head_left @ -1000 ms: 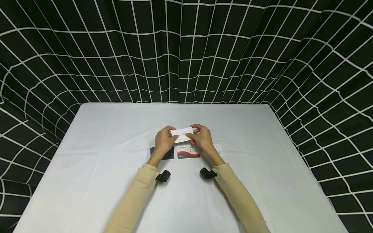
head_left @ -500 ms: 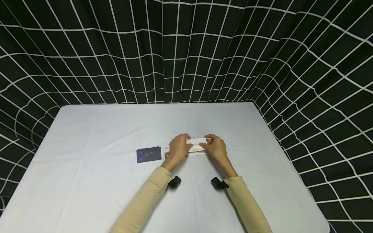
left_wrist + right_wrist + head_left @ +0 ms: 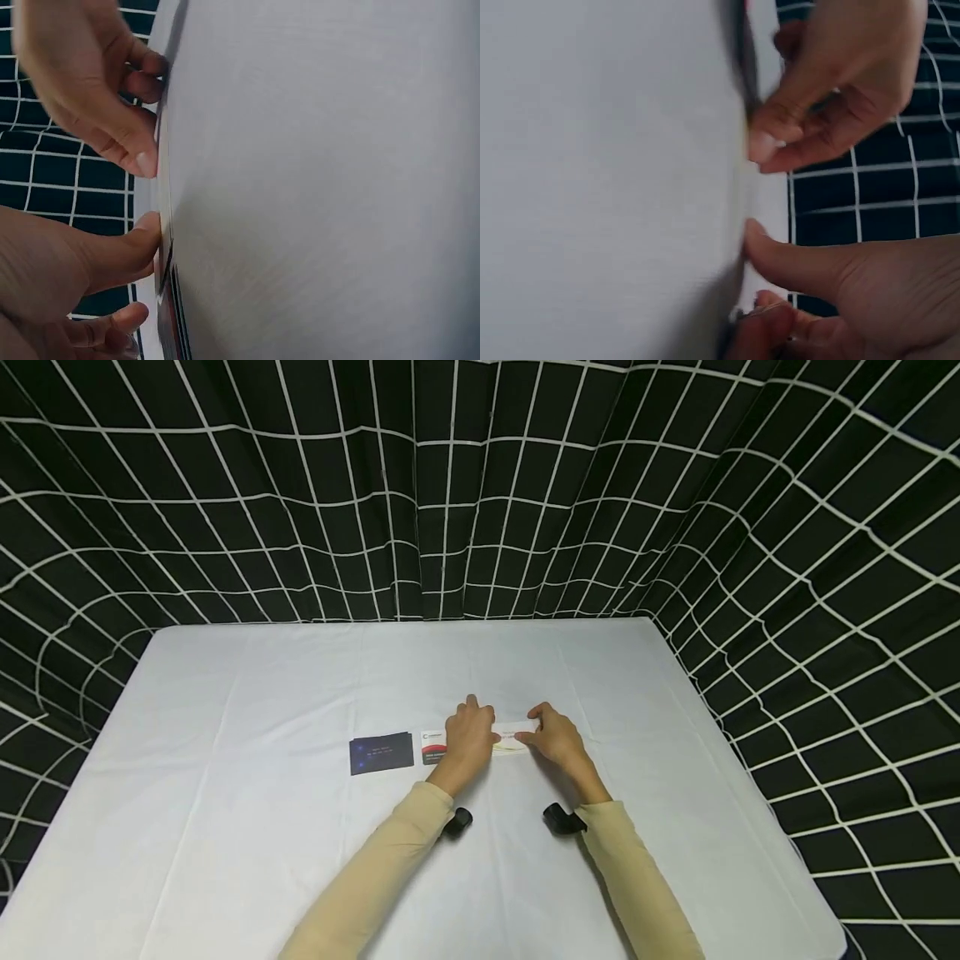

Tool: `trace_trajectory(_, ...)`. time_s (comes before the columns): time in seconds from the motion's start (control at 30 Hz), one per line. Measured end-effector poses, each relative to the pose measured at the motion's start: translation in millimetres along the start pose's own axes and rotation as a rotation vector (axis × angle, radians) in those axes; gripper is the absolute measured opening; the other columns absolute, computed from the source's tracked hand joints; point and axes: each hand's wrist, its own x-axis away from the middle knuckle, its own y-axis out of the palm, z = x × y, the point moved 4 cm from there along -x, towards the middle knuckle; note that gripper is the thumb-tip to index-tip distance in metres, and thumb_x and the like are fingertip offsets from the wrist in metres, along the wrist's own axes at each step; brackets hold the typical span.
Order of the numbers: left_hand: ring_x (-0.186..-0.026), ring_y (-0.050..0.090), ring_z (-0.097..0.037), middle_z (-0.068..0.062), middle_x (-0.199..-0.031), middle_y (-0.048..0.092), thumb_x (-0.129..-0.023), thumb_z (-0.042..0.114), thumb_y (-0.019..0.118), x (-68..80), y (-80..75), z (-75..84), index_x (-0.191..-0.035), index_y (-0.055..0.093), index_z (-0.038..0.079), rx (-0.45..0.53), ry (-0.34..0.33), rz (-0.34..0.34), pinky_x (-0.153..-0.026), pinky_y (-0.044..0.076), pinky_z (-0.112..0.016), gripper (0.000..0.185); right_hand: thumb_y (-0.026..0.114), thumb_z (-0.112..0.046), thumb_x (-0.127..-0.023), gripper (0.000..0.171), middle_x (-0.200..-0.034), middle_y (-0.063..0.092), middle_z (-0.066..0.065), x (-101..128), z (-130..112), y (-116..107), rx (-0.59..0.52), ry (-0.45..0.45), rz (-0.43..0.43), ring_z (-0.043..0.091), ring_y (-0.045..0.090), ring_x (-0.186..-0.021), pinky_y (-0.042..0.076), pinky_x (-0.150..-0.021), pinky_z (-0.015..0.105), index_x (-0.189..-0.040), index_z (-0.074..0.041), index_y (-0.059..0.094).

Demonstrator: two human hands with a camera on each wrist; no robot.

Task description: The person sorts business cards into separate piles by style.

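Observation:
Both hands meet at the middle of the white table and hold a white business card low against the cloth. My left hand pinches its left end, index finger lifted. My right hand pinches its right end. In the left wrist view my left thumb presses the card's edge, with the right hand beyond. In the right wrist view the right thumb touches the card's edge. A red-and-white card is half hidden under my left hand.
A dark blue card lies flat on the table left of the hands. Black curtains with a white grid close in the table at the back and sides. The table's right edge runs near the right arm.
The hands carried the white card to the right, past the red-and-white card, and lowered it to the cloth. The dark blue card is now uncovered.

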Motion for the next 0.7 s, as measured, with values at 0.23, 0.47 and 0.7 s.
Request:
trace_trajectory(0.23, -0.078, 0.058, -0.021, -0.007, -0.087, 0.062, -0.083, 0.024, 0.078, -2.9, 9.4, 13.5, -0.095, 0.07, 0.007, -0.129, 0.005, -0.045, -0.061, 0.05, -0.032, 0.022, 0.074, -0.029, -0.088, 0.038, -0.078, 0.055, 0.006, -10.7, 10.5, -6.0, 0.043, 0.04, -0.112, 0.016, 0.052, -0.062, 0.043, -0.057, 0.028, -0.106, 0.0, 0.059)
trace_trajectory(0.47, -0.076, 0.056, -0.019, -0.005, -0.085, 0.061, -0.083, 0.023, 0.077, -2.2, 7.7, 19.6, -0.092, 0.072, 0.007, -0.102, 0.005, -0.035, -0.058, 0.049, -0.029, 0.019, 0.075, -0.028, -0.087, 0.026, -0.062, 0.05, 0.002, -9.8, 13.3, -13.4, 0.043, -0.027, -0.102, 0.014, 0.048, -0.053, 0.039, -0.052, 0.026, -0.087, -0.004, 0.063)
trace_trajectory(0.7, -0.083, 0.059, -0.024, -0.01, -0.09, 0.065, -0.087, 0.023, 0.074, -0.5, -1.3, 16.4, -0.105, 0.071, 0.002, 0.076, 0.009, -0.059, -0.065, 0.051, -0.033, 0.027, 0.063, -0.045, -0.093, 0.039, -0.059, 0.055, 0.001, -0.9, 17.3, -24.4, 0.085, -0.044, -0.071, 0.013, 0.049, -0.05, 0.037, -0.049, 0.027, -0.085, -0.008, 0.064)
